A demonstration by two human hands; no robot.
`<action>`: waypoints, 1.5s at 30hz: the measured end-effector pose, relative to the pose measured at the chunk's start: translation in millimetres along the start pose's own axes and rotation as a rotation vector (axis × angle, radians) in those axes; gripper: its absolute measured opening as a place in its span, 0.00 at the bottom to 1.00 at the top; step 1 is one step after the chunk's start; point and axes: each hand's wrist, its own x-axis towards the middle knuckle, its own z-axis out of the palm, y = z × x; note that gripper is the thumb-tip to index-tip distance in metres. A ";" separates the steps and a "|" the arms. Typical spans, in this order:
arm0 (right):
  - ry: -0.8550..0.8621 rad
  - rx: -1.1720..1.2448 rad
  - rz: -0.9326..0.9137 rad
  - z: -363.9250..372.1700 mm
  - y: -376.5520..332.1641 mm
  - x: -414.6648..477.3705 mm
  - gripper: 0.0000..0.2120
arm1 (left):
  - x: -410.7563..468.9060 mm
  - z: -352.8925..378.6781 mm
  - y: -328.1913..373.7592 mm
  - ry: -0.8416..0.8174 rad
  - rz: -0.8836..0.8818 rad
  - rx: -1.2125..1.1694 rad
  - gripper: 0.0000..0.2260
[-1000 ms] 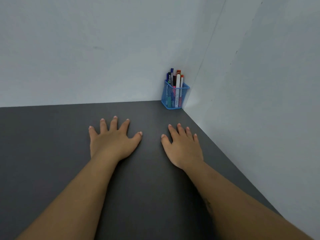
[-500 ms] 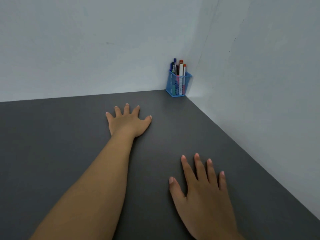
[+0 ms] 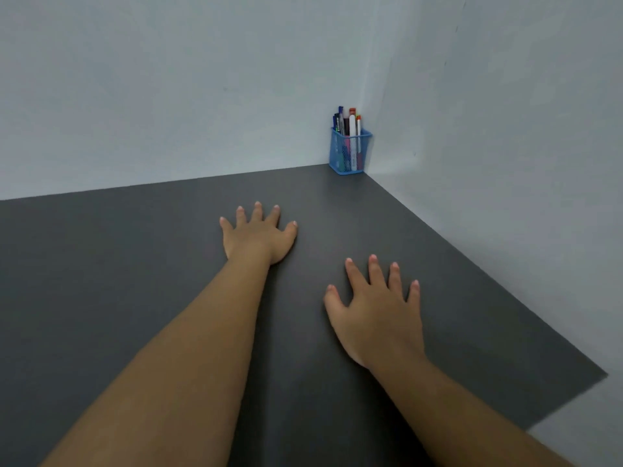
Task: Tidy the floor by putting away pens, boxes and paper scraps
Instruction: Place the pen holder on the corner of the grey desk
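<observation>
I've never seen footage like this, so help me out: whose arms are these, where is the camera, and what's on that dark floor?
There is no machine here. A person wears a camera on the head, looking forward and down, so you see their own bare arms. The left hand and right hand lie flat, fingers spread, on the dark floor, holding nothing. In the corner where two pale walls meet stands a blue mesh holder with pens upright inside. No loose pens, boxes or scraps show.

Both hands [image 3: 259, 235] [image 3: 377, 315] seemingly flat on floor [image 3: 101, 281], pens [image 3: 349, 124] cornered
</observation>
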 end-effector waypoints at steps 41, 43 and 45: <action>-0.061 -0.057 -0.218 -11.1 11.4 -161.2 0.31 | -339.3 4.2 -67.3 0.097 -0.042 0.044 0.31; -0.061 -0.037 -0.221 -8.7 13.4 -186.4 0.31 | -367.7 11.5 -67.2 0.120 0.000 0.052 0.31; -0.038 -0.041 -0.239 -6.6 16.5 -210.6 0.32 | -391.8 12.6 -71.4 0.143 0.034 0.051 0.30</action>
